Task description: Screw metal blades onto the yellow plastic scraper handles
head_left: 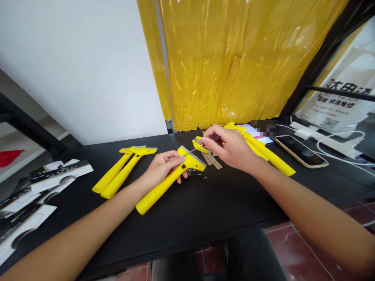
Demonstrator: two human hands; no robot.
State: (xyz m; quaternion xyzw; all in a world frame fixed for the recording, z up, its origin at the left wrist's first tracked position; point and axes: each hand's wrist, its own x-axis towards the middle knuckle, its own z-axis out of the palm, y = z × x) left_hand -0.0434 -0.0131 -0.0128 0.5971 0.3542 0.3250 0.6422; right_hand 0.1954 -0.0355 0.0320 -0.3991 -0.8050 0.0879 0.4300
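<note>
My left hand [166, 166] is closed around the head end of a yellow scraper [159, 188], whose handle slants toward the table's front edge. My right hand [234, 148] grips a thin screwdriver [194, 149]; its metal shaft reaches to the scraper head, and its tip is by my left thumb. Most of the screwdriver's handle is hidden in my fingers. Several small screws [200, 175] lie on the black table just below the scraper head. Brown strips [216, 163] and more yellow pieces lie behind it, partly covered by my right hand.
Two yellow scrapers [123, 173] lie to the left, and several more yellow scrapers [277, 159] to the right. A phone [301, 150], white cables and a power strip [325, 138] are at the far right. Printed cards [43, 187] pile up at the left. A yellow plastic curtain [234, 66] hangs behind.
</note>
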